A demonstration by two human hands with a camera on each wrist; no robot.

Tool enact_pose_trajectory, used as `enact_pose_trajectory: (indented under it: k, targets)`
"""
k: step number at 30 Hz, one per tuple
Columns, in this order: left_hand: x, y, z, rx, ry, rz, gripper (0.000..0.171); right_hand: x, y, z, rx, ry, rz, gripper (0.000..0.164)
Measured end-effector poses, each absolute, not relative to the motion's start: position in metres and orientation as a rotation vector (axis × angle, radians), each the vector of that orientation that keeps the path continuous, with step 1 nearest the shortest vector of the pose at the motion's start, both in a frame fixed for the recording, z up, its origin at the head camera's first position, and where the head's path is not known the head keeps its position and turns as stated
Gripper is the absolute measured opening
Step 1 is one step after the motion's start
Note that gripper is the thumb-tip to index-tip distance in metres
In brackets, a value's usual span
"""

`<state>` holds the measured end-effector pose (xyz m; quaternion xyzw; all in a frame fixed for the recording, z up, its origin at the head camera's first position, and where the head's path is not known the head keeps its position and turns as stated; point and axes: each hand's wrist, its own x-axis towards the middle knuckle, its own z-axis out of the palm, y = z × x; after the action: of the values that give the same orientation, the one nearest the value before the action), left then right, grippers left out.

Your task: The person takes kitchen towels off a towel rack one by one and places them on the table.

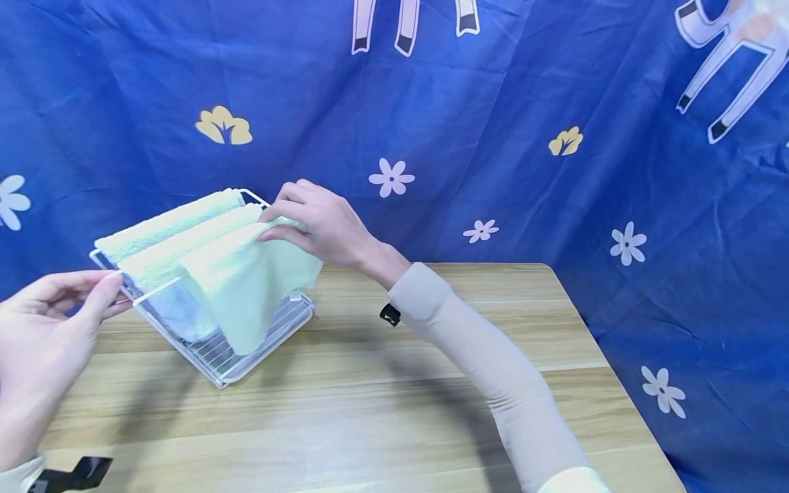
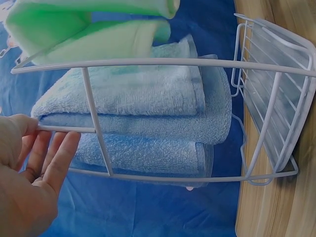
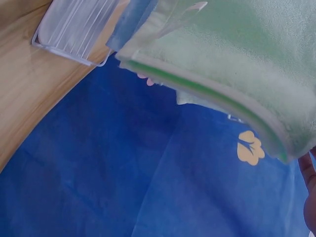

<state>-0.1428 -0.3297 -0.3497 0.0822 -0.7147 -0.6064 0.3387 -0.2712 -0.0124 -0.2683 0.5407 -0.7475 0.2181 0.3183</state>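
A white wire rack (image 1: 223,375) with a grid bottom stands on the table, two folded blue towels (image 2: 143,153) hanging over its bars. At the rack's left end, my left hand (image 1: 52,329) pinches a short white rail between thumb and fingers, clearer in the left wrist view. My right hand (image 1: 329,222) pinches the upper edge of a pale green towel (image 1: 246,274), which drapes down over the front of the rack. In the right wrist view the green towel (image 3: 237,64) fills the upper right, with only fingertips (image 3: 308,170) of that hand showing at the edge.
The wooden table (image 1: 345,411) extends in front and to the right of the rack. Behind it hangs a blue curtain (image 1: 468,150) printed with white flowers and animal legs. A clear tray (image 2: 276,84) lies at the rack's base. Black straps sit near both wrists.
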Motion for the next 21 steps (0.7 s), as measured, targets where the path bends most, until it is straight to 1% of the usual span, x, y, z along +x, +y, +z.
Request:
enact_pose_trajectory:
  k: [6, 11, 16, 21]
  targets:
    - [-0.143, -0.328, -0.348, 0.173, -1.766, -1.688, 0.019, -0.271, -0.001, -0.265, 1.405, -1.949, 0.633, 0.021]
    - [-0.143, -0.327, -0.346, 0.158, -1.758, -1.692, 0.020, -0.271, 0.007, -0.263, 1.395, -1.951, 0.649, 0.021]
    - [-0.143, -0.326, -0.346, 0.148, -1.713, -1.738, 0.016, -0.271, 0.016, -0.263, 1.382, -1.954, 0.689, 0.019]
    - [-0.145, -0.328, -0.347, 0.139, -1.755, -1.701, 0.019, -0.271, 0.024, -0.262, 1.385, -1.937, 0.742, 0.018]
